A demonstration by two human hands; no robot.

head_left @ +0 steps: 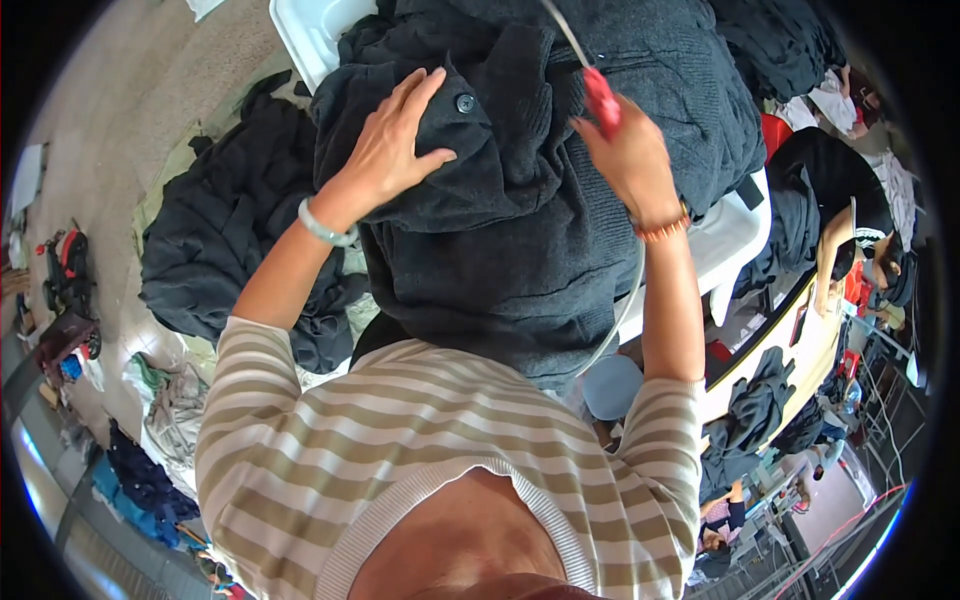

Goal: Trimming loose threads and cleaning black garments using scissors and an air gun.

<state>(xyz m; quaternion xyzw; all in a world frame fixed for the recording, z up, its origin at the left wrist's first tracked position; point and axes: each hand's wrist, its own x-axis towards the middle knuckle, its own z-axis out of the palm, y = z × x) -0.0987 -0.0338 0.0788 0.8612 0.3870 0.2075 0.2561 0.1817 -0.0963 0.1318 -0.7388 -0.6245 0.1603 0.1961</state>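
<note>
A dark grey knitted cardigan (450,260) is spread in front of me, with a round button (465,103) showing near its upper left. My left hand (392,150) lies on the knit just left of that button, fingers stretched and thumb apart. My right hand (632,160) is closed round a red handle (602,103) over the ribbed part of the garment. From the handle's far end a thin pale rod or tube runs to the top edge; its kind I cannot make out. A pale cord (632,295) hangs below my right wrist.
Under the garments shows a white plastic table or tub (735,232). Heaped dark clothes (235,220) lie to the left, with more dark garments (775,45) at the upper right. On the right, another person (835,240) is beside a pale-topped table (770,360). A grey-blue round stool (612,387) stands by my right elbow.
</note>
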